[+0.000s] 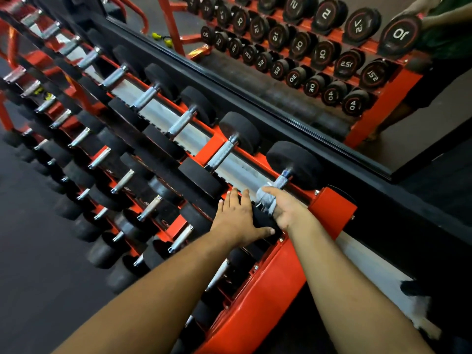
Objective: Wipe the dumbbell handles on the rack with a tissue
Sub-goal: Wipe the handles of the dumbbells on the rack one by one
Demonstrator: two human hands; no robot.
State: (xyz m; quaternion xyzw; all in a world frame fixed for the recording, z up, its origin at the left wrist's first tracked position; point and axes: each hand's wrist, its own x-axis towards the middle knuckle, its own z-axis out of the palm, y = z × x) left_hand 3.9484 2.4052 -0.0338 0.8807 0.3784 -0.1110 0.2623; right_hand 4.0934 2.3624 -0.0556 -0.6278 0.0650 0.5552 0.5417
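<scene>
Right hand (283, 210) grip clamped on tissue (265, 200) around nearest dumbbell handle (277, 186), wiping underway. Left hand (237, 218) flat, fingers apart, steadying weight head (263, 219). Next: neighbouring handle (222, 154).

This was a gym's free-weight area. A red steel rack (329, 208) carried tiers of black round-headed dumbbells (240, 134) with knurled chrome handles, running away in long rows. A wall mirror (281, 60) behind it reflected their ends, marked with weights such as 10, 12.5, 30 and 40. Dark rubber flooring (30, 251) lay underneath.
</scene>
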